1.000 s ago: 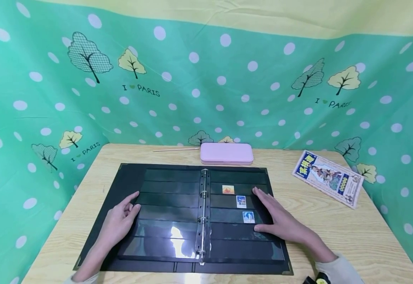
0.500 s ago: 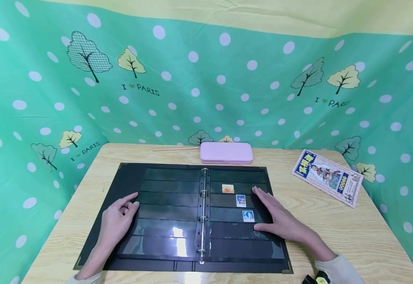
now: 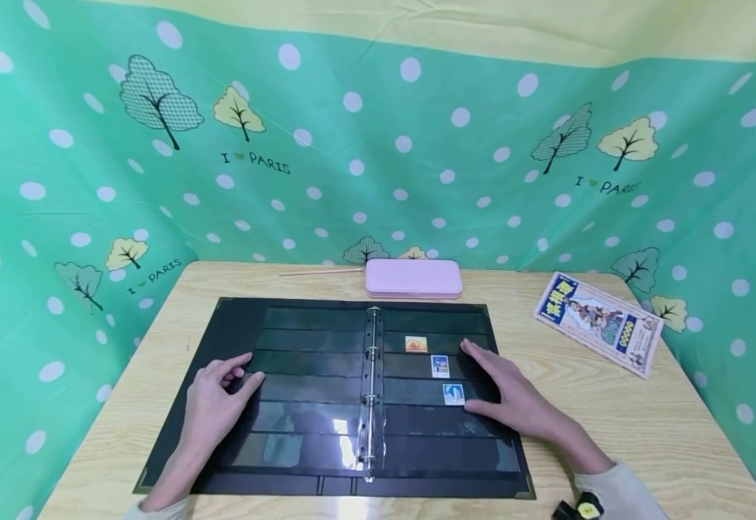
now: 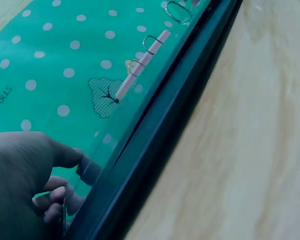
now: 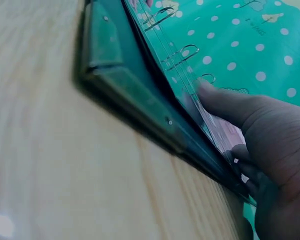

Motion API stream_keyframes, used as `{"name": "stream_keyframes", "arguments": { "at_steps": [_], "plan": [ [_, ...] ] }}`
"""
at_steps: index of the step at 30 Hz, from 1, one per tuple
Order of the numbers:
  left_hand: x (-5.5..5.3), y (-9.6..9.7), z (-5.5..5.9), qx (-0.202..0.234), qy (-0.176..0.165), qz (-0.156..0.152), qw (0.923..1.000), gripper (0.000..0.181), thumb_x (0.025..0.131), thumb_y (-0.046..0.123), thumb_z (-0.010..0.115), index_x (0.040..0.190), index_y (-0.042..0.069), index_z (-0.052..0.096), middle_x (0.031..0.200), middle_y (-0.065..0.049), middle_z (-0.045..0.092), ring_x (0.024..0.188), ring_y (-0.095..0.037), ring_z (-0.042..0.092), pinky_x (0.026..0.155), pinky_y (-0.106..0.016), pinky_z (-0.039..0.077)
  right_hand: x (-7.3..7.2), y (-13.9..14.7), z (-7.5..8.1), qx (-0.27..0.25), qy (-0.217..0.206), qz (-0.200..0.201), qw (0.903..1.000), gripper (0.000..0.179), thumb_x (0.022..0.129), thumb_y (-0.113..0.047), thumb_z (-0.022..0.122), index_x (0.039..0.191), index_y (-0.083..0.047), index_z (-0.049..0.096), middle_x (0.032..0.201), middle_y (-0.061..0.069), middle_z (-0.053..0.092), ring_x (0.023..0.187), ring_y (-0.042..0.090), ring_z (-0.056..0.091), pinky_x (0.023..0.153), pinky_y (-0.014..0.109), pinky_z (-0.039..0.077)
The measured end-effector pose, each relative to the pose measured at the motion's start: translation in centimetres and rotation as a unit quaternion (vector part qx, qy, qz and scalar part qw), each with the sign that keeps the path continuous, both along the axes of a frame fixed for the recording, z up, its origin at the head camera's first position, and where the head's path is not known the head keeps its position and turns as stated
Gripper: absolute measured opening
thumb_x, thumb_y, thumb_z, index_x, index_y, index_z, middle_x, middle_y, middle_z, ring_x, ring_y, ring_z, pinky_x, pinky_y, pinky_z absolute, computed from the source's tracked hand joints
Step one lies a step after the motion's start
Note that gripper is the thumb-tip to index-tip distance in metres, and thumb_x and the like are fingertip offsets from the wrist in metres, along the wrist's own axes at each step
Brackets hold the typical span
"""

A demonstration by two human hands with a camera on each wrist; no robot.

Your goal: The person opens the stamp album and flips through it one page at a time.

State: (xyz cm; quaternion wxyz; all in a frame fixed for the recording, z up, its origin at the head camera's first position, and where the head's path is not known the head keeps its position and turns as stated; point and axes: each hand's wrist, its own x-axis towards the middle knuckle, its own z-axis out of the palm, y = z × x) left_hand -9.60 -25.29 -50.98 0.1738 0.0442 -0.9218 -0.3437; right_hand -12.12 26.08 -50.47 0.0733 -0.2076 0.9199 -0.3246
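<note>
A black ring-binder stamp album (image 3: pixel 237 325) lies spread on the table, its metal rings (image 3: pixel 371 397) down the middle. Three stamps show in the strips of the right page: an orange one (image 3: pixel 416 344), a dark blue one (image 3: pixel 440 366) and a light blue one (image 3: pixel 453 394). My left hand (image 3: pixel 214 404) rests at the left page's outer edge, thumb extended onto the page and fingers loosely bent. Over the right page's outer edge lies my right hand (image 3: pixel 520 397), fingers spread, its thumb tip just below the light blue stamp.
Behind the album stands a pink case (image 3: pixel 414 278), with a thin stick (image 3: pixel 321 272) to its left. A printed paper booklet (image 3: pixel 600 323) lies at the back right. A green dotted curtain (image 3: pixel 326 173) surrounds the wooden table (image 3: pixel 618 426).
My left thumb has moved right, further onto the left page, widening its gap from the index finger. My right thumb has shifted slightly up toward the light blue stamp. The album stays put.
</note>
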Motion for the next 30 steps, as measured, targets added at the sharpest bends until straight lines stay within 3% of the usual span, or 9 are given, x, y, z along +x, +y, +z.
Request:
{"name": "stream_keyframes", "arguments": {
  "at_steps": [5, 14, 21, 30],
  "plan": [
    [0.0, 0.0, -0.1, 0.002, -0.013, -0.006, 0.9999, 0.038, 0.09, 0.012, 0.093, 0.125, 0.002, 0.082, 0.099, -0.008, 0.07, 0.099, -0.03, 0.057, 0.086, -0.046, 0.04, -0.2, 0.2, -0.3, -0.028, 0.018, -0.011, 0.9994, 0.09, 0.105, -0.031, 0.08, 0.177, -0.017, 0.03, 0.172, 0.009, 0.049, 0.161, 0.048, 0.035, 0.122, 0.078, 0.028],
    [-0.1, 0.0, -0.1, -0.013, -0.018, -0.013, 0.9997, 0.04, 0.091, 0.01, 0.092, 0.129, 0.003, 0.081, 0.1, -0.007, 0.068, 0.098, -0.029, 0.055, 0.085, -0.044, 0.039, -0.8, 0.9, -0.1, -0.057, 0.048, -0.029, 0.9968, 0.085, 0.103, -0.024, 0.083, 0.175, -0.016, 0.037, 0.168, 0.012, 0.052, 0.159, 0.044, 0.039, 0.123, 0.075, 0.033],
    [-0.2, 0.1, -0.1, -0.013, -0.024, -0.011, 0.9996, 0.041, 0.091, 0.01, 0.091, 0.13, 0.003, 0.08, 0.101, -0.008, 0.068, 0.098, -0.029, 0.056, 0.085, -0.045, 0.039, -1.6, 2.0, 0.1, -0.061, 0.039, -0.044, 0.9964, 0.089, 0.102, -0.027, 0.084, 0.175, -0.016, 0.035, 0.171, 0.013, 0.048, 0.162, 0.044, 0.034, 0.123, 0.076, 0.03],
    [-0.1, 0.1, 0.0, -0.011, -0.03, -0.007, 0.9995, 0.041, 0.092, 0.011, 0.091, 0.13, 0.003, 0.08, 0.101, -0.007, 0.069, 0.099, -0.029, 0.055, 0.085, -0.045, 0.039, -3.4, 2.6, -0.1, -0.018, 0.03, -0.036, 0.9987, 0.101, 0.1, -0.038, 0.086, 0.179, -0.021, 0.026, 0.178, 0.02, 0.034, 0.164, 0.052, 0.025, 0.123, 0.079, 0.026]
  ]
}}
